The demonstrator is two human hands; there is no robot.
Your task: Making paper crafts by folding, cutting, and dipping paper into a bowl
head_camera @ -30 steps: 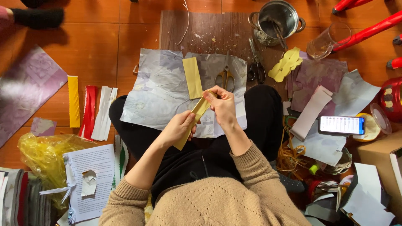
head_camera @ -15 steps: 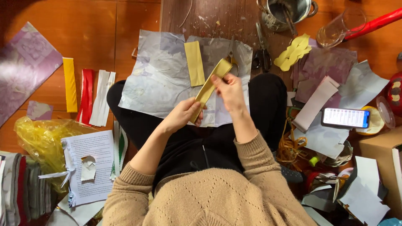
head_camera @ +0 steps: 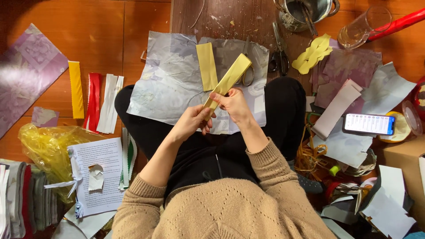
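I see both hands pinching the folded yellow paper strip [head_camera: 226, 84]: left hand [head_camera: 192, 123] low, right hand [head_camera: 234, 104] mid-strip. Uneven pressure risks a skewed crease.

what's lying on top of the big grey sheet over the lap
On the grey sheet lies a flat yellow strip; scissors rest at its top edge, partly hidden by the folded yellow strip both hands hold.

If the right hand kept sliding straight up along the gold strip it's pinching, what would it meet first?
Probably the scissors lying under the tip of the gold strip on the grey paper. The right hand may pass above them; depth is unclear from overhead.
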